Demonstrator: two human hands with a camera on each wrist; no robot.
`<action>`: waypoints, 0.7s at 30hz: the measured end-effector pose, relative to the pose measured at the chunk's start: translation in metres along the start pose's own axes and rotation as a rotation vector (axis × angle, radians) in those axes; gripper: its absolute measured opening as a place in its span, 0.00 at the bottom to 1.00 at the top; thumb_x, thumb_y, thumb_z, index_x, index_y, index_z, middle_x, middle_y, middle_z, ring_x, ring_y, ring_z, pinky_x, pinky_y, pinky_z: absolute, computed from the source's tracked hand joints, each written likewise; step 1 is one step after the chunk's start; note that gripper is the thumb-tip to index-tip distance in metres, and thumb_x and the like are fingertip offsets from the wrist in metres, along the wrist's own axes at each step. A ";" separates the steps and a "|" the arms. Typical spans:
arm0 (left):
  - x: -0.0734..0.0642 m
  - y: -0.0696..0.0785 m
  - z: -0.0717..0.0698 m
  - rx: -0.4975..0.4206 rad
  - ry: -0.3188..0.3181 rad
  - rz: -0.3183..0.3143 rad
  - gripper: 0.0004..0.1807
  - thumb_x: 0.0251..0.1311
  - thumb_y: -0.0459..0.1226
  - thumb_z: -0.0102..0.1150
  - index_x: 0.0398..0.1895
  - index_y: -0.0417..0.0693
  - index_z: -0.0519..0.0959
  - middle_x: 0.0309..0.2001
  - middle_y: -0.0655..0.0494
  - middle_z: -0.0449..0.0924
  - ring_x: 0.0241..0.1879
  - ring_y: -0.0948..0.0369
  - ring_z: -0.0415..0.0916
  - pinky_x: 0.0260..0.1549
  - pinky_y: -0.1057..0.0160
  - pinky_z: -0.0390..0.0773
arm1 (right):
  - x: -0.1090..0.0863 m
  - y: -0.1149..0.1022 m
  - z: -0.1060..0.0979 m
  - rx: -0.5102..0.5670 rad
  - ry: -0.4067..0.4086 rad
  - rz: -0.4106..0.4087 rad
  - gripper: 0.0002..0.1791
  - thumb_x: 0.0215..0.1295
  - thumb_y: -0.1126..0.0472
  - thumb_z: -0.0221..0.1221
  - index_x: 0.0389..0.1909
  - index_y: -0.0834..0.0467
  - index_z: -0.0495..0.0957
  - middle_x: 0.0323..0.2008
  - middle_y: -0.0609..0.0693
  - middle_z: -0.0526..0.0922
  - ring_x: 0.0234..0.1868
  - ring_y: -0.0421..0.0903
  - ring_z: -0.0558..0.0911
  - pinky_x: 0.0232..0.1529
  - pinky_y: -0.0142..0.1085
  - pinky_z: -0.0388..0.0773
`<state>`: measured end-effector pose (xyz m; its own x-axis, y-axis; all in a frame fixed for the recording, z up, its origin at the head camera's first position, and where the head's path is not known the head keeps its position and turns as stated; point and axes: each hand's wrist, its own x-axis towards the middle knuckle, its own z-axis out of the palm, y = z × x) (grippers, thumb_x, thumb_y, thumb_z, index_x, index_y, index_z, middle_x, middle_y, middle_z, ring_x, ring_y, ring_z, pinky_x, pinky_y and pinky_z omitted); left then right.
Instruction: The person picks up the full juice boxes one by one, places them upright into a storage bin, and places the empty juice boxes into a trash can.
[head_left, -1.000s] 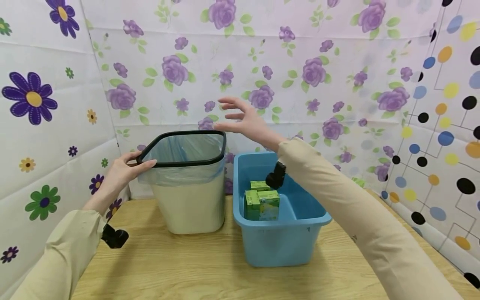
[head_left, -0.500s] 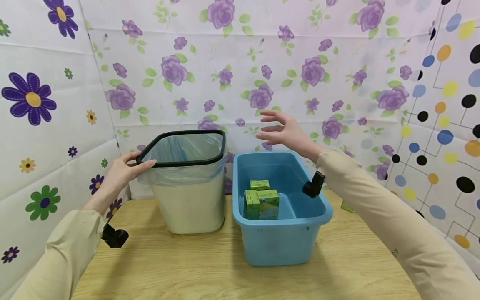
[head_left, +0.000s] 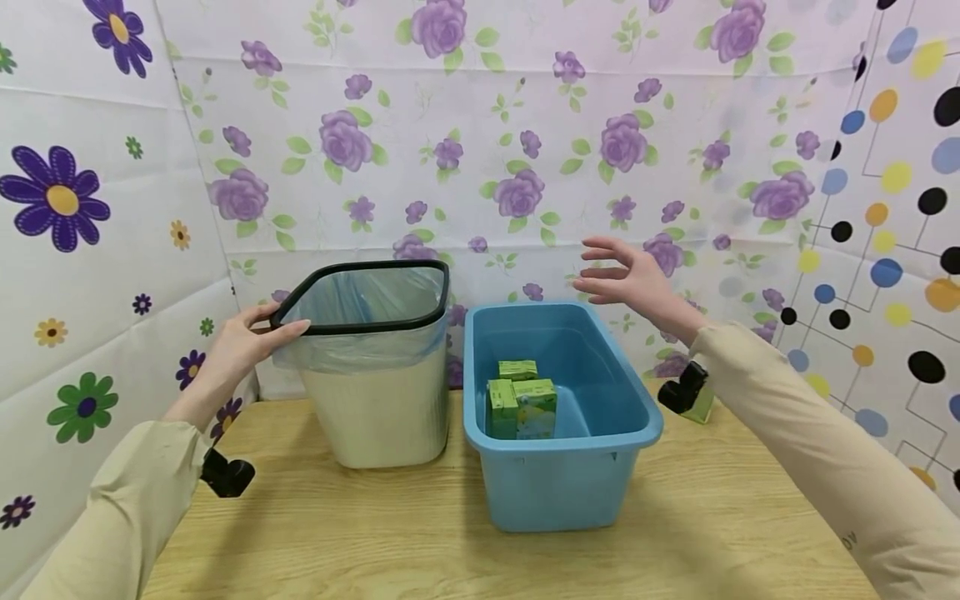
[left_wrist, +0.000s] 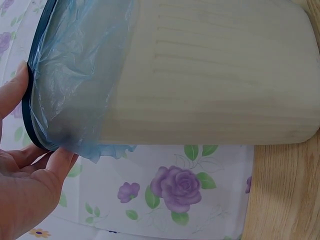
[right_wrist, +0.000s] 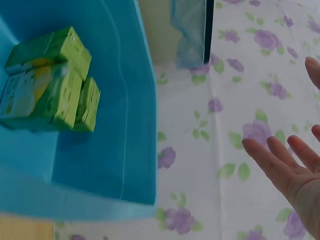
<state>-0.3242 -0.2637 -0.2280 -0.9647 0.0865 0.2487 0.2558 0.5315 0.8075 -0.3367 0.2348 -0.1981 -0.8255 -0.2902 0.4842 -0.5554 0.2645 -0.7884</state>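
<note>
My left hand (head_left: 242, 340) grips the black rim (head_left: 360, 327) of a cream trash bin (head_left: 382, 408) at its left corner. A thin blue bag (left_wrist: 75, 65) lines the bin and folds down over its outside; in the left wrist view the thumb lies along the rim, with the other fingers around the corner. Holding nothing, my right hand (head_left: 626, 277) is in the air above the far right side of a blue tub (head_left: 558, 492), its fingers loosely bent and apart. Several green drink cartons (right_wrist: 50, 85) stand together inside the tub, toward its left wall.
Bin and tub stand side by side on a wood-grain table (head_left: 360, 533). Right of the tub, partly behind the right wrist, is another green box (head_left: 701, 406). Flowered cloth (head_left: 480, 125) hangs behind, with patterned cloth at both sides.
My right hand has moved right and down, from beside the bin's far corner to over the tub's right side. The left hand keeps its hold on the bin.
</note>
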 end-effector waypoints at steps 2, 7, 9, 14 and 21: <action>0.000 0.000 0.000 -0.001 -0.001 0.000 0.48 0.55 0.54 0.56 0.70 0.41 0.45 0.67 0.36 0.40 0.60 0.40 0.52 0.53 0.41 0.56 | -0.007 0.006 -0.008 -0.034 0.022 0.002 0.36 0.57 0.60 0.63 0.65 0.55 0.59 0.57 0.57 0.64 0.53 0.56 0.70 0.41 0.46 0.74; 0.000 -0.001 -0.001 0.005 0.000 0.001 0.48 0.55 0.55 0.56 0.70 0.40 0.45 0.67 0.36 0.39 0.60 0.40 0.52 0.53 0.41 0.56 | -0.027 0.026 -0.029 -0.117 0.061 0.018 0.35 0.58 0.61 0.61 0.65 0.56 0.58 0.58 0.58 0.63 0.55 0.58 0.68 0.40 0.38 0.75; 0.000 -0.001 -0.001 -0.001 0.000 0.005 0.48 0.56 0.54 0.56 0.70 0.40 0.45 0.67 0.36 0.40 0.60 0.39 0.51 0.53 0.41 0.56 | -0.035 0.033 -0.036 -0.133 0.081 0.033 0.35 0.58 0.61 0.61 0.65 0.56 0.58 0.59 0.58 0.63 0.55 0.58 0.68 0.40 0.38 0.75; 0.000 -0.003 0.000 -0.029 -0.003 0.016 0.47 0.56 0.53 0.56 0.70 0.40 0.44 0.67 0.37 0.42 0.60 0.41 0.51 0.53 0.43 0.56 | -0.055 0.052 -0.052 -0.226 0.131 0.093 0.36 0.58 0.56 0.61 0.65 0.55 0.57 0.60 0.57 0.62 0.57 0.57 0.66 0.45 0.48 0.71; 0.001 -0.003 -0.002 -0.017 -0.007 0.005 0.48 0.55 0.55 0.56 0.70 0.43 0.44 0.68 0.39 0.40 0.60 0.40 0.51 0.53 0.41 0.55 | -0.082 0.081 -0.069 -0.355 0.193 0.184 0.39 0.56 0.49 0.62 0.66 0.57 0.56 0.61 0.59 0.59 0.61 0.60 0.58 0.50 0.59 0.60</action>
<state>-0.3257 -0.2663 -0.2291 -0.9638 0.0946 0.2491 0.2614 0.5168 0.8152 -0.3213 0.3437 -0.2752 -0.8989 -0.0409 0.4363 -0.3697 0.6053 -0.7049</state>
